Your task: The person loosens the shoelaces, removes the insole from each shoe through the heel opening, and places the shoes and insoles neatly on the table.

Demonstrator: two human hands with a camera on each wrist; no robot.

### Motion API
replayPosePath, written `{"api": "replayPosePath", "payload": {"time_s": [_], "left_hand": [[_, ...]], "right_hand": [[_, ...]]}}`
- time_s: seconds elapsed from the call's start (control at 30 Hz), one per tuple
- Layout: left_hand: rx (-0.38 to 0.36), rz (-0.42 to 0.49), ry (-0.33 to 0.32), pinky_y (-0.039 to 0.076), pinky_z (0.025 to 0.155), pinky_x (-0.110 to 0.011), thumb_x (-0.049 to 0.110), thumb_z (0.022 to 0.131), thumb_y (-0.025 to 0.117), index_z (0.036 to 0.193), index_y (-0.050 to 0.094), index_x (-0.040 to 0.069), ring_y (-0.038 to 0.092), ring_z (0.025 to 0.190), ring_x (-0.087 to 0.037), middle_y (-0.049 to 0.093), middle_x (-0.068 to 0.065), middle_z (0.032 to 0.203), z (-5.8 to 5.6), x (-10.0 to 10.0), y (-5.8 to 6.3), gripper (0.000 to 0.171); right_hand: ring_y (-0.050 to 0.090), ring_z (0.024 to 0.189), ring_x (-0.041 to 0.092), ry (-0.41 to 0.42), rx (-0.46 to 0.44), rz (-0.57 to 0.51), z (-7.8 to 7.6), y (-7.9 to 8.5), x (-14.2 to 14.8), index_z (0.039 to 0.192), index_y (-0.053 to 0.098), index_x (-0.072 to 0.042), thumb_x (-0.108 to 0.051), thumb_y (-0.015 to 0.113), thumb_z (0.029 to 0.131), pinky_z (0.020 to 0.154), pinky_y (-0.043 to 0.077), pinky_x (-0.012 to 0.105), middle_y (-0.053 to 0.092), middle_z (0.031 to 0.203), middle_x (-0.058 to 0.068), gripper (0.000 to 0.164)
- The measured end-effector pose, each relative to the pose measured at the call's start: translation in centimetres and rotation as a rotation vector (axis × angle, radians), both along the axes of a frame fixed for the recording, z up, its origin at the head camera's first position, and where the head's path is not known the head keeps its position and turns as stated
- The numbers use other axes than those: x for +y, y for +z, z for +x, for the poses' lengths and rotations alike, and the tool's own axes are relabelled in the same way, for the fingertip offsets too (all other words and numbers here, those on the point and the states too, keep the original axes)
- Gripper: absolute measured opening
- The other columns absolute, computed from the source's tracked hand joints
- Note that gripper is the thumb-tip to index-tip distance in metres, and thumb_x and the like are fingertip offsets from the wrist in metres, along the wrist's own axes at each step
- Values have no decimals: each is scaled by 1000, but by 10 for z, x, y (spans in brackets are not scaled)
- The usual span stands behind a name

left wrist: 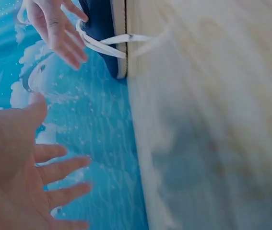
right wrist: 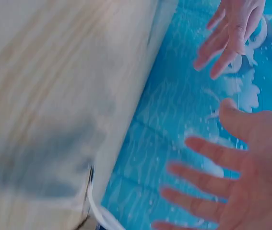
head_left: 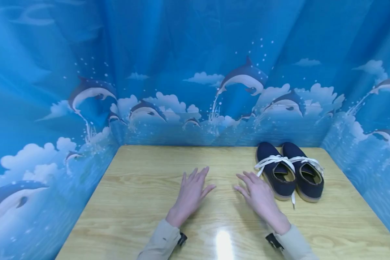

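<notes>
A pair of dark navy shoes with white laces stands at the right rear of the table: the left shoe (head_left: 281, 180) and, beside it, the right shoe (head_left: 308, 182). The laces of the left shoe are loose, one end hanging down to the tabletop. My right hand (head_left: 260, 196) hovers just left of the shoes, fingers spread and holding nothing. Over the middle of the table is my left hand (head_left: 191, 193), also empty, its fingers extended and thumb apart. In the left wrist view, part of a shoe (left wrist: 100, 28) with its white lace shows beyond the other hand.
The wood-grain table (head_left: 143, 169) is bordered at the back and sides by a blue curtain (head_left: 182, 43) printed with dolphins and clouds. Light reflects off the tabletop near the front. Dark straps sit on both wrists, by the beige sleeves (head_left: 162, 240).
</notes>
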State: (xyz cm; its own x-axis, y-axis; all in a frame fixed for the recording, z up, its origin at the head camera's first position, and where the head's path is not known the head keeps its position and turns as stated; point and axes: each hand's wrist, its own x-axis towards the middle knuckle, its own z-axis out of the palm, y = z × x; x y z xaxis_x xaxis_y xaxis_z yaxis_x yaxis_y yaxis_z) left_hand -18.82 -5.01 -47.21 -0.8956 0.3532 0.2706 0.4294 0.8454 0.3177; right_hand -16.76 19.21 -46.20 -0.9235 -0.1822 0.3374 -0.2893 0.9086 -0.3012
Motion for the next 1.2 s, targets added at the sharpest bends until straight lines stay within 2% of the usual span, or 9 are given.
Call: {"api": "replayPosePath", "payload": {"time_s": [0.07, 0.17, 0.27, 0.4, 0.47, 0.67, 0.87, 1.03, 1.2], "left_hand": [[-12, 15, -34, 35, 114, -58, 44, 105, 52, 147, 52, 13, 59, 128, -26, 64, -5, 137, -4, 8, 6, 52], [-7, 33, -72, 57, 90, -36, 34, 105, 56, 128, 68, 17, 72, 96, -13, 76, 2, 112, -9, 24, 16, 32], [21, 65, -100, 54, 66, -20, 29, 104, 60, 116, 74, 19, 69, 78, -5, 77, 7, 98, -11, 43, 25, 21], [98, 99, -130, 50, 62, -13, 28, 104, 60, 112, 75, 19, 67, 74, 0, 76, 9, 92, -12, 70, 35, 19], [152, 112, -151, 49, 61, -11, 27, 103, 61, 109, 76, 19, 67, 73, 0, 76, 9, 91, -13, 84, 36, 18], [210, 101, -212, 55, 67, -20, 27, 103, 62, 115, 74, 20, 70, 87, -7, 75, 8, 104, -15, 127, 35, 18], [149, -1, -319, 49, 101, -22, 30, 107, 51, 137, 62, 20, 61, 123, -11, 65, 6, 135, -13, 163, 28, 33], [106, -138, -405, 30, 119, -27, 35, 111, 39, 154, 43, 18, 40, 145, -15, 45, 2, 157, -12, 183, 15, 47], [51, -201, -423, 33, 119, -39, 39, 111, 35, 160, 32, 24, 31, 150, -17, 35, 5, 162, -9, 193, 8, 51]], "right_hand": [[70, 80, 27, -7, 40, -27, -1, 5, 8, 123, 73, -14, -32, 74, 94, 63, 56, 41, 74, 113, 11, 34], [60, 55, 13, -22, 104, -71, -4, 12, 22, 108, 78, -17, -25, 76, 92, 42, 38, 29, 77, 91, 2, 18], [66, 60, 16, -20, 232, -99, -10, 19, 41, 100, 79, -15, -19, 78, 90, 46, 42, 31, 77, 86, 1, 11], [67, 62, 23, -39, 379, -105, -20, 28, 70, 97, 79, -10, -12, 80, 87, 50, 46, 40, 76, 83, 6, 11], [66, 62, 25, -52, 386, -99, -26, 32, 86, 98, 78, -7, -10, 78, 88, 49, 45, 41, 75, 85, 10, 11], [67, 76, 39, -55, 239, -105, -43, 34, 125, 112, 73, -2, -10, 68, 97, 61, 49, 52, 70, 109, 23, 17], [57, 116, 52, -31, 81, -89, -61, 20, 143, 127, 66, 2, -12, 60, 103, 91, 45, 67, 61, 131, 29, 29], [62, 107, 52, -45, 57, -71, -66, 10, 147, 130, 65, 2, -9, 58, 103, 83, 48, 66, 65, 124, 30, 30], [66, 88, 51, -60, 77, -58, -68, 5, 150, 128, 66, 0, -6, 58, 102, 72, 48, 63, 70, 104, 31, 28]]}}
